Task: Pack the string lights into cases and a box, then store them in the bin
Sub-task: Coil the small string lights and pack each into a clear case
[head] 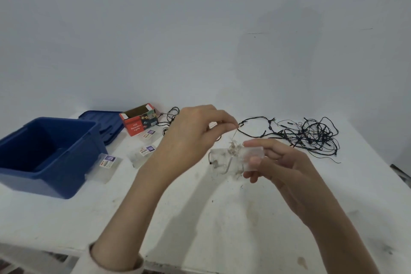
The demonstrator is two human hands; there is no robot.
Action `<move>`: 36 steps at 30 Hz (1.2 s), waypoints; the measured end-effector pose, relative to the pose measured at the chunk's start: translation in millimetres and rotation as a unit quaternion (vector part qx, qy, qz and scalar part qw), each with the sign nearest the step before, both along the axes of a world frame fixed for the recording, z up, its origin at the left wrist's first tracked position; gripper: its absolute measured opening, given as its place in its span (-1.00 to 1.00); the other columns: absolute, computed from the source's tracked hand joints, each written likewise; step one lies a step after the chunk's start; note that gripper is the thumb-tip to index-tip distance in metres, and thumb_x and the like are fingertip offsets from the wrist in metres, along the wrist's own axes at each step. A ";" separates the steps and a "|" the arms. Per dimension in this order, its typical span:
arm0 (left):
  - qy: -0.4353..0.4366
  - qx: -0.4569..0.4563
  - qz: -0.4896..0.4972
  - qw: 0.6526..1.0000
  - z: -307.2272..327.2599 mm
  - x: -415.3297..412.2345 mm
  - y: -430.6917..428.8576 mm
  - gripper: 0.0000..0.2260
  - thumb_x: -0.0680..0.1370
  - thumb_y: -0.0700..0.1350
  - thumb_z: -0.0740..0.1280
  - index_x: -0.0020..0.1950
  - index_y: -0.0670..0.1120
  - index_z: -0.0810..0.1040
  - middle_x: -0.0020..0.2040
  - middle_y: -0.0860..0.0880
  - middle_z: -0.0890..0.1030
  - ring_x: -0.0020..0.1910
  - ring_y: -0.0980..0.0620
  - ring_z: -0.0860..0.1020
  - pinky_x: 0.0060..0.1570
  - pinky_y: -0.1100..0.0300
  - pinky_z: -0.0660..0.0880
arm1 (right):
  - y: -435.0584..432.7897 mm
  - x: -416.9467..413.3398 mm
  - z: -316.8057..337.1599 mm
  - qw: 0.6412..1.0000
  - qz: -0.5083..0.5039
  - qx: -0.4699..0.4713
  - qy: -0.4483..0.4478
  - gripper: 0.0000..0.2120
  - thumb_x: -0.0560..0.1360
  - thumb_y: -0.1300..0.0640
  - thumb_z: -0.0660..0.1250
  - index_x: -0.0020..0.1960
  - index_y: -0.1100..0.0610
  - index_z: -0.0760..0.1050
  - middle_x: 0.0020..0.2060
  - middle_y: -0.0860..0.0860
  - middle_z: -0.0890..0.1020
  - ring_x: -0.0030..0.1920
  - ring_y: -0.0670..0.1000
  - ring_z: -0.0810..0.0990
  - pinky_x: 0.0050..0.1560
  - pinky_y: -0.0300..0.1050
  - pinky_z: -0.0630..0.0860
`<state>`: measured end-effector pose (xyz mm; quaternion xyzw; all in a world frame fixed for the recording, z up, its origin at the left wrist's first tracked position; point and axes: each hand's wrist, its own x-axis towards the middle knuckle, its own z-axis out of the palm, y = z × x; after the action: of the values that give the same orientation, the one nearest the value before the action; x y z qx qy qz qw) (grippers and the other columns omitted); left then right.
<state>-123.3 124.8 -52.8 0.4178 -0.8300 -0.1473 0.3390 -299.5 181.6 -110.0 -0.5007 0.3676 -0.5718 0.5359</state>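
Note:
My right hand (278,162) grips a small white battery pack (253,155) with a thin pale wire string light (231,153) bunched against it, above the white table (200,218). My left hand (195,138) pinches the end of that thin wire between thumb and forefinger, just above the bunch. A long black string light (311,135) lies tangled at the back right of the table. Three clear plastic cases with labels (106,167) (142,155) (148,134) lie left of my hands. An open red cardboard box (138,122) stands at the back. The open blue bin (44,153) sits at the far left.
The bin's blue lid (104,124) lies behind the bin, beside the red box. A pale wall rises right behind the table. The table's near edge runs along the bottom, and its right edge falls away at the far right.

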 end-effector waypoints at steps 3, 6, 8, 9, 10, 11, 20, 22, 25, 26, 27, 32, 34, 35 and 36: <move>0.121 0.148 -0.040 0.981 -11.3 -0.4 -2.3 -0.88 0.51 -0.17 0.36 -0.13 0.00 0.68 -0.30 0.03 0.65 -0.45 0.19 0.37 -0.43 0.42 0.29 | -0.5 -2.6 1.2 0.996 0.048 0.009 -0.081 -0.71 0.24 0.20 0.49 -0.04 0.21 0.64 -0.29 0.16 0.62 -0.34 0.08 0.57 -0.32 -0.21 0.51; 0.182 0.248 -0.051 0.950 -29.1 -4.5 4.5 -0.72 0.50 -0.39 0.24 -0.20 -0.07 0.64 -0.47 0.03 0.55 -0.55 0.16 0.36 -0.57 0.37 0.27 | -3.9 -1.8 -0.1 0.988 0.057 0.015 -0.141 -0.59 0.19 0.08 0.53 -0.02 0.23 0.63 -0.24 0.14 0.64 -0.33 0.03 0.59 -0.32 -0.23 0.52; 0.211 0.294 -0.072 0.929 -40.3 -9.3 12.5 -0.73 0.54 -0.35 0.21 -0.25 -0.10 0.60 -0.49 0.03 0.56 -0.57 0.15 0.35 -0.58 0.34 0.27 | -6.8 1.3 -1.0 0.983 0.041 0.025 -0.176 -0.53 0.20 0.08 0.52 0.04 0.28 0.59 -0.19 0.15 0.65 -0.32 0.01 0.60 -0.30 -0.23 0.54; 0.226 0.309 -0.080 0.921 -44.4 -12.0 16.7 -0.74 0.57 -0.29 0.22 -0.23 -0.08 0.60 -0.47 0.02 0.57 -0.57 0.13 0.35 -0.58 0.33 0.27 | -7.8 3.3 -0.4 0.981 0.026 0.030 -0.191 -0.50 0.19 0.09 0.51 0.06 0.30 0.57 -0.18 0.14 0.65 -0.31 0.00 0.61 -0.29 -0.23 0.55; 0.236 0.319 -0.083 0.914 -47.8 -14.4 20.0 -0.77 0.58 -0.24 0.23 -0.17 -0.05 0.62 -0.46 0.01 0.57 -0.57 0.11 0.35 -0.57 0.32 0.28 | -8.7 4.7 -0.1 0.978 0.007 0.035 -0.203 -0.50 0.20 0.10 0.50 0.07 0.30 0.55 -0.19 0.13 0.65 -0.31 0.00 0.61 -0.28 -0.24 0.55; 0.238 0.327 -0.081 0.911 -50.4 -16.2 22.8 -0.80 0.58 -0.21 0.23 -0.08 -0.01 0.63 -0.46 0.01 0.57 -0.56 0.11 0.35 -0.55 0.32 0.29 | -9.3 6.0 0.8 0.977 -0.017 0.039 -0.209 -0.53 0.22 0.11 0.47 0.07 0.29 0.54 -0.21 0.11 0.66 -0.31 -0.01 0.62 -0.27 -0.25 0.56; -0.095 0.063 0.043 0.992 -47.6 -20.6 42.3 -0.67 0.52 0.04 0.06 0.01 0.01 0.60 -0.20 0.07 0.65 -0.20 -0.01 0.59 -0.18 0.08 0.52 | -11.9 12.6 -2.6 0.974 -0.211 0.016 -0.077 -0.83 0.45 0.32 0.35 0.01 0.15 0.56 -0.37 0.04 0.64 -0.34 0.04 0.62 -0.14 -0.18 0.58; -0.130 -0.075 0.067 0.986 -44.3 -19.0 39.8 -0.77 0.47 -0.03 0.16 -0.17 -0.03 0.59 -0.32 0.04 0.59 -0.28 -0.07 0.58 -0.40 0.03 0.51 | -11.4 13.5 -4.2 0.975 -0.223 0.007 -0.021 -0.82 0.45 0.30 0.37 0.01 0.09 0.57 -0.39 0.03 0.65 -0.34 0.04 0.63 -0.12 -0.19 0.58; -0.144 -0.165 0.064 0.974 -32.6 -14.5 37.6 -0.86 0.43 -0.10 0.27 -0.30 -0.04 0.58 -0.41 0.06 0.52 -0.38 -0.02 0.54 -0.62 0.14 0.44 | -10.3 13.3 -5.5 0.972 -0.227 -0.005 0.064 -0.80 0.45 0.28 0.38 0.00 0.02 0.59 -0.42 0.01 0.65 -0.34 0.01 0.64 -0.21 -0.33 0.53; -0.153 -0.180 0.054 0.970 -29.1 -12.4 36.1 -0.93 0.41 -0.15 0.34 -0.27 -0.04 0.58 -0.38 0.06 0.52 -0.35 -0.02 0.54 -0.61 0.12 0.45 | -10.0 12.9 -6.0 0.972 -0.218 -0.008 0.087 -0.79 0.45 0.28 0.38 0.01 0.02 0.59 -0.44 0.00 0.65 -0.35 0.00 0.64 -0.23 -0.36 0.51; -0.160 -0.181 0.040 0.970 -24.3 -10.2 35.2 -0.93 0.39 -0.20 0.40 -0.24 -0.04 0.58 -0.34 0.06 0.52 -0.31 -0.02 0.53 -0.59 0.09 0.46 | -9.6 12.4 -6.3 0.973 -0.206 -0.009 0.104 -0.78 0.45 0.29 0.38 0.02 0.03 0.59 -0.47 0.00 0.64 -0.36 -0.01 0.63 -0.24 -0.37 0.50; -0.179 -0.211 0.019 0.961 -14.3 -2.9 17.8 -0.78 0.49 -0.05 0.19 -0.23 -0.04 0.61 -0.31 0.04 0.53 -0.32 0.00 0.53 -0.56 0.15 0.44 | -4.8 9.2 -3.1 0.983 -0.129 -0.010 0.130 -0.74 0.43 0.31 0.39 0.03 0.02 0.61 -0.50 0.03 0.59 -0.38 -0.04 0.61 -0.26 -0.36 0.49; -0.152 -0.181 0.010 0.972 -15.1 -1.3 9.6 -0.77 0.50 -0.01 0.21 -0.22 -0.03 0.62 -0.31 0.06 0.55 -0.32 0.05 0.52 -0.49 0.17 0.45 | -3.0 7.8 -0.4 0.989 -0.092 -0.003 0.117 -0.74 0.42 0.32 0.39 0.04 0.04 0.62 -0.45 0.06 0.57 -0.38 -0.04 0.60 -0.27 -0.33 0.49; -0.134 -0.138 0.004 0.981 -14.8 -0.2 7.8 -0.81 0.50 -0.02 0.25 -0.21 -0.02 0.63 -0.30 0.07 0.55 -0.30 0.10 0.49 -0.41 0.19 0.45 | -2.7 6.5 0.2 0.991 -0.073 0.002 0.110 -0.73 0.42 0.33 0.39 0.03 0.05 0.62 -0.42 0.07 0.57 -0.38 -0.03 0.60 -0.27 -0.31 0.49; -0.111 -0.081 -0.003 0.991 -14.8 1.6 5.7 -0.85 0.51 -0.04 0.30 -0.19 -0.01 0.64 -0.28 0.08 0.57 -0.29 0.15 0.47 -0.33 0.26 0.43 | -2.5 4.9 0.7 0.994 -0.052 0.009 0.100 -0.73 0.41 0.34 0.40 0.02 0.05 0.63 -0.40 0.09 0.58 -0.37 -0.02 0.60 -0.27 -0.28 0.50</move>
<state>-121.7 130.6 -67.6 0.4001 -0.8729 -0.0336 0.2772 -294.5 179.1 -109.3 -0.5307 0.4500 -0.5429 0.4702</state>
